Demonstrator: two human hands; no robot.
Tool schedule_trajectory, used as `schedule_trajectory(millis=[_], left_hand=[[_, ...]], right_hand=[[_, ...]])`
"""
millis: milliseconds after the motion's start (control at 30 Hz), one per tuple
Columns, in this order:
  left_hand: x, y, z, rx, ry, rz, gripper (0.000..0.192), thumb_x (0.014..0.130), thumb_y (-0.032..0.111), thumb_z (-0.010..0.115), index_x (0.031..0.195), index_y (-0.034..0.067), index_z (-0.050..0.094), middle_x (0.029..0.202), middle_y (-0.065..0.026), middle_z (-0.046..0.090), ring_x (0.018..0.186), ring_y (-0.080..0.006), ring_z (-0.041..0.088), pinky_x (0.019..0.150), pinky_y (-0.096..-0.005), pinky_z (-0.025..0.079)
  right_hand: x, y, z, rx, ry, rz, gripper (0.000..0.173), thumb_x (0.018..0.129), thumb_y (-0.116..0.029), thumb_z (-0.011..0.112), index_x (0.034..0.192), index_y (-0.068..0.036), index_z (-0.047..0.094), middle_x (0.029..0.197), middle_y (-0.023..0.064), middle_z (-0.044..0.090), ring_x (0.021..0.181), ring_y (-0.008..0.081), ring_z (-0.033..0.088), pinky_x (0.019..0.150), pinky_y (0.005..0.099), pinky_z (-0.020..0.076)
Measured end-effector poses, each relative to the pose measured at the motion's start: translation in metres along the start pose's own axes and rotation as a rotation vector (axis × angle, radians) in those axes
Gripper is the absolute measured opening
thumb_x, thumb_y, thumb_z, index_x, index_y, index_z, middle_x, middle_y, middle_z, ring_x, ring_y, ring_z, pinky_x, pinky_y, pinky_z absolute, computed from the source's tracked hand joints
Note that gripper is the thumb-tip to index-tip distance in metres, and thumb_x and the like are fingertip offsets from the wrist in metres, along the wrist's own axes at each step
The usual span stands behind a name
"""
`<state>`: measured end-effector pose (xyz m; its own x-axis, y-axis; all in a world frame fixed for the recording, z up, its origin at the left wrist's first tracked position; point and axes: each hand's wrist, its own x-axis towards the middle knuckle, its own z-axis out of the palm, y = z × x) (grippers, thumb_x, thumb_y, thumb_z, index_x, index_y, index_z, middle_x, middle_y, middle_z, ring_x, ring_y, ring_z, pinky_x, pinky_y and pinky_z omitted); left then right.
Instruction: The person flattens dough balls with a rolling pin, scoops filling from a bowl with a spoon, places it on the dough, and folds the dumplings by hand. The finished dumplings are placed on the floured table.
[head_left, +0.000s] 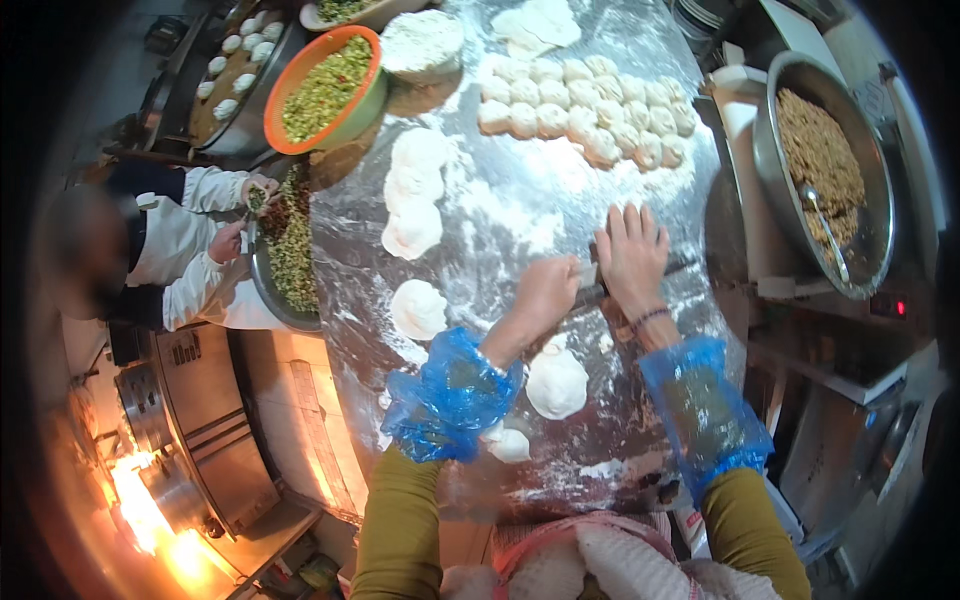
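Observation:
My left hand is closed in a fist over the floured metal work table. A flat, blade-like tool shows at its knuckles, partly hidden by both hands. Palm down beside it, my right hand lies over the tool's dark edge with fingers stretched forward. Whether the palm presses on it is hidden. Close to my wrists sits a round dough lump, with a smaller dough piece nearer me. Left of my hands lie a single dough round and an overlapping row of dough rounds.
Rows of filled buns occupy the far right of the table. An orange-rimmed basin of chopped greens stands far left. A steel bowl of filling is at right. A co-worker handles filling at left, with flames below.

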<state>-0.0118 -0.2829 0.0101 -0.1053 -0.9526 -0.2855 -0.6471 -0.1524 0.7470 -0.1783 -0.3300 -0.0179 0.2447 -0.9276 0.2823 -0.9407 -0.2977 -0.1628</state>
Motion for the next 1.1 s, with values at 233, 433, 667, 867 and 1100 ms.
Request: schedule_trajectory(millis=[233,433,667,867,1100], left_hand=[[-0.028,-0.016,-0.099,0.028,0.047,-0.315,0.034,0.09,0.012,0.064,0.12,-0.003,0.068,0.104,-0.0198,0.073,0.093,-0.0266,0.072,0.086,-0.0411,0.059],[0.122,-0.062,-0.114,0.179,0.686,0.225,0.054,0.08,0.008,0.07,0.131,-0.004,0.055,0.127,-0.0252,0.058,0.118,-0.042,0.057,0.102,-0.0444,0.046],[0.164,-0.067,-0.119,0.137,0.725,-0.044,0.03,0.076,0.01,0.074,0.104,0.0,0.071,0.098,-0.0174,0.071,0.091,-0.032,0.07,0.083,-0.0403,0.055],[0.041,0.027,-0.051,0.022,0.227,-0.041,0.032,0.086,0.027,0.075,0.102,0.001,0.066,0.1,-0.0164,0.063,0.088,-0.0284,0.064,0.079,-0.0423,0.054],[0.028,-0.002,0.02,0.493,0.38,0.568,0.056,0.083,0.037,0.076,0.129,0.006,0.064,0.137,-0.0208,0.057,0.128,-0.0403,0.052,0.105,-0.0511,0.043]], right_hand=[[-0.058,0.026,-0.034,-0.004,-0.098,-0.126,0.047,0.09,-0.032,0.066,0.13,-0.007,0.063,0.134,0.0154,0.061,0.131,0.0352,0.05,0.109,0.062,0.0305],[-0.04,0.009,-0.025,0.083,-0.082,-0.122,0.048,0.089,-0.03,0.065,0.131,-0.006,0.063,0.132,0.0162,0.062,0.131,0.0348,0.051,0.11,0.0594,0.0312],[-0.051,0.011,-0.028,0.137,-0.065,-0.154,0.046,0.088,-0.026,0.065,0.129,-0.006,0.064,0.129,0.0167,0.062,0.129,0.0345,0.053,0.11,0.059,0.0309],[-0.049,0.023,-0.026,0.106,-0.059,-0.092,0.045,0.088,-0.026,0.066,0.128,-0.007,0.064,0.129,0.0147,0.062,0.128,0.0322,0.053,0.11,0.0574,0.0311],[-0.052,0.021,-0.023,0.132,-0.051,-0.1,0.046,0.089,-0.026,0.066,0.129,-0.003,0.062,0.132,0.0151,0.061,0.13,0.0311,0.052,0.112,0.0567,0.0294]])
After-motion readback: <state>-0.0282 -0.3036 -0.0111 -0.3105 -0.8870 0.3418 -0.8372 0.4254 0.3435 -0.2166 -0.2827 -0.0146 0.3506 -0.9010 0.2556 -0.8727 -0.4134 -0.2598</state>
